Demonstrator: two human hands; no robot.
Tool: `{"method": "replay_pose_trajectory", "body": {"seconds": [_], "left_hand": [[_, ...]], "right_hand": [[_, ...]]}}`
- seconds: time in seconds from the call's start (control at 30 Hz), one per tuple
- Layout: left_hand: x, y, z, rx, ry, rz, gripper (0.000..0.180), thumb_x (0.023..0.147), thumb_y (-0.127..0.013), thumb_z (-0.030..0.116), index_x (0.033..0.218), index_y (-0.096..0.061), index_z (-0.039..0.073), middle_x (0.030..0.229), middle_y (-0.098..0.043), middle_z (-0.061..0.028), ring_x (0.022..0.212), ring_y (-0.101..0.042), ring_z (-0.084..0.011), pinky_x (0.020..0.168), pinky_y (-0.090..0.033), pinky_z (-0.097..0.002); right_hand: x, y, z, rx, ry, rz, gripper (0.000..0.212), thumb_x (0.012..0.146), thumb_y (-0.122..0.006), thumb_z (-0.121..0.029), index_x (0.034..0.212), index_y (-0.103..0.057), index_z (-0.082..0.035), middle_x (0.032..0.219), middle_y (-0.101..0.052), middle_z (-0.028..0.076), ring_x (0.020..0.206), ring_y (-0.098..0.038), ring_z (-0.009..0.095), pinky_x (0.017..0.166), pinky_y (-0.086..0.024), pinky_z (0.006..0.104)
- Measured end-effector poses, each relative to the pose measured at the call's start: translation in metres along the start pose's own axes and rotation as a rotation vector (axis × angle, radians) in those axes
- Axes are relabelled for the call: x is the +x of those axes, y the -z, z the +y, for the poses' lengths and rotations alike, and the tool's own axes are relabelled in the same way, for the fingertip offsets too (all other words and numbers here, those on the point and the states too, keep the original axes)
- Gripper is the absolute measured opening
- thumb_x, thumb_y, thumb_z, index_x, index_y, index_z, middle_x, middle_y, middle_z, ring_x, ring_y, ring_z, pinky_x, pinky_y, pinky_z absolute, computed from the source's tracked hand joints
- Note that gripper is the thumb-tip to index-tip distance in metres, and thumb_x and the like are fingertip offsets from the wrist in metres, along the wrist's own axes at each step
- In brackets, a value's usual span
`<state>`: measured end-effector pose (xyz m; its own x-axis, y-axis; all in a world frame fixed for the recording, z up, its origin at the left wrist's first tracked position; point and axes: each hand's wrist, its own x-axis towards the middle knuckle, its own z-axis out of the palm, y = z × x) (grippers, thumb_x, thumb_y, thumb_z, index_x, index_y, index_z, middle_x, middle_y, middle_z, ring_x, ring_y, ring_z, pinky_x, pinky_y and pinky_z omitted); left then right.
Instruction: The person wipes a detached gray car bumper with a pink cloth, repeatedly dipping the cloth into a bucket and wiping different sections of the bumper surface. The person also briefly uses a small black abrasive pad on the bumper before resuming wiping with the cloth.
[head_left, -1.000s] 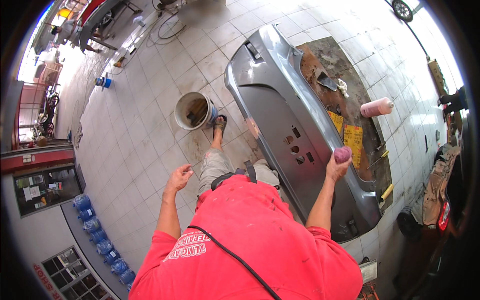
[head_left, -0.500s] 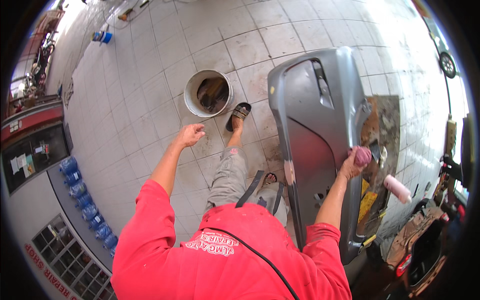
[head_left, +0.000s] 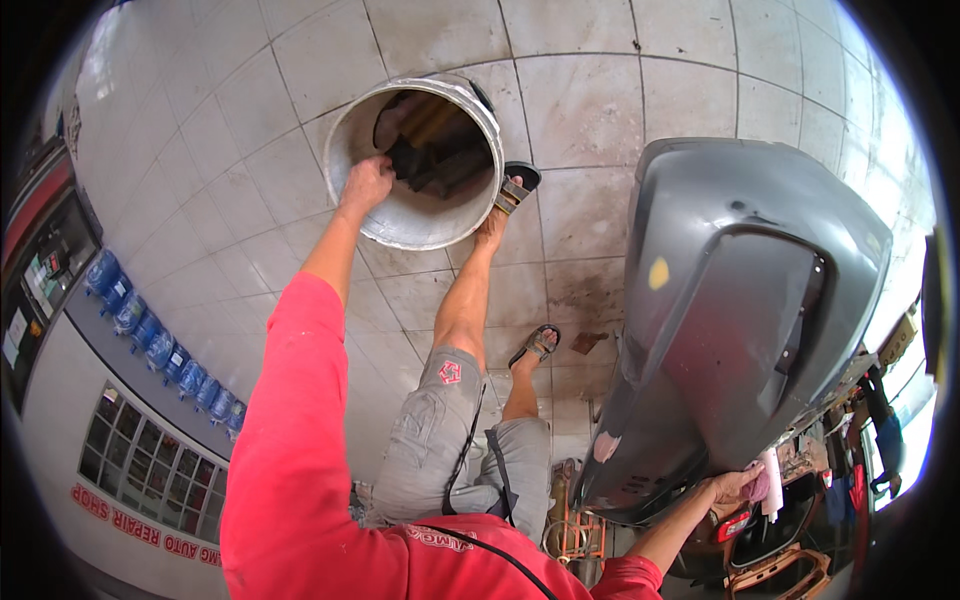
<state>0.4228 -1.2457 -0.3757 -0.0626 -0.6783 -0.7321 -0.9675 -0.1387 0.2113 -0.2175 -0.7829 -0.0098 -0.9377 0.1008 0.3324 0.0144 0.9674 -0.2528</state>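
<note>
My left hand [head_left: 368,184] reaches over the near left rim of a white bucket [head_left: 345,125]. Its fingers are closed at a dark, angular piece [head_left: 405,160], which seems pinched in them; its kind cannot be made out. Dark water and a yellowish-brown shape show in the bucket. At the lower right, my right hand [head_left: 728,487] grips a crumpled pink cloth [head_left: 757,487] beside the edge of a grey car bumper [head_left: 725,330]. The bumper has a yellow spot and a pinkish patch on its surface. A pale pink bottle [head_left: 770,480] shows just behind the cloth.
My sandalled feet stand on the tiled floor [head_left: 590,110] between bucket and bumper. Blue water jugs [head_left: 160,345] line the wall at the left. Orange metal frame parts [head_left: 580,530] lie under the bumper's near end, with car parts [head_left: 785,530] at the lower right.
My left hand has moved forward from open air into the bucket's mouth, and its fingers have closed. The view has shifted toward the bucket. My right hand still holds the pink cloth.
</note>
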Motion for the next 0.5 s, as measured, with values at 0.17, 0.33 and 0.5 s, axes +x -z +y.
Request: {"method": "replay_pose_trajectory", "body": {"seconds": [0.17,0.33,0.5], "left_hand": [[0.052,-0.062,0.025,0.230,-0.206,0.097,0.058,0.084,-0.083,0.024,0.138,-0.065,0.016,0.143,-0.056,-0.0175,0.139,-0.052,-0.0369,0.113,-0.049,-0.0466],[0.070,-0.092,-0.005,0.373,-0.299,0.202,0.038,0.082,-0.083,0.024,0.117,-0.075,0.010,0.130,-0.063,-0.0197,0.130,-0.057,-0.0374,0.106,-0.052,-0.0488],[0.022,-0.076,-0.020,-0.122,-0.151,0.215,0.024,0.087,-0.081,0.021,0.098,-0.078,0.000,0.114,-0.072,-0.0198,0.101,-0.071,-0.0381,0.088,-0.057,-0.0500]], "right_hand": [[0.037,0.018,0.037,0.123,-0.262,-0.037,0.049,0.100,-0.071,-0.040,0.129,-0.071,-0.001,0.126,-0.073,0.015,0.106,-0.072,0.031,0.092,-0.061,0.0452],[0.047,0.012,0.057,0.139,-0.213,-0.020,0.054,0.097,-0.075,-0.045,0.128,-0.072,-0.001,0.123,-0.074,0.013,0.101,-0.073,0.028,0.088,-0.061,0.0422],[0.054,0.012,0.069,0.165,-0.187,-0.038,0.060,0.093,-0.078,-0.050,0.127,-0.073,-0.001,0.120,-0.075,0.011,0.097,-0.073,0.026,0.084,-0.061,0.0392]]}}
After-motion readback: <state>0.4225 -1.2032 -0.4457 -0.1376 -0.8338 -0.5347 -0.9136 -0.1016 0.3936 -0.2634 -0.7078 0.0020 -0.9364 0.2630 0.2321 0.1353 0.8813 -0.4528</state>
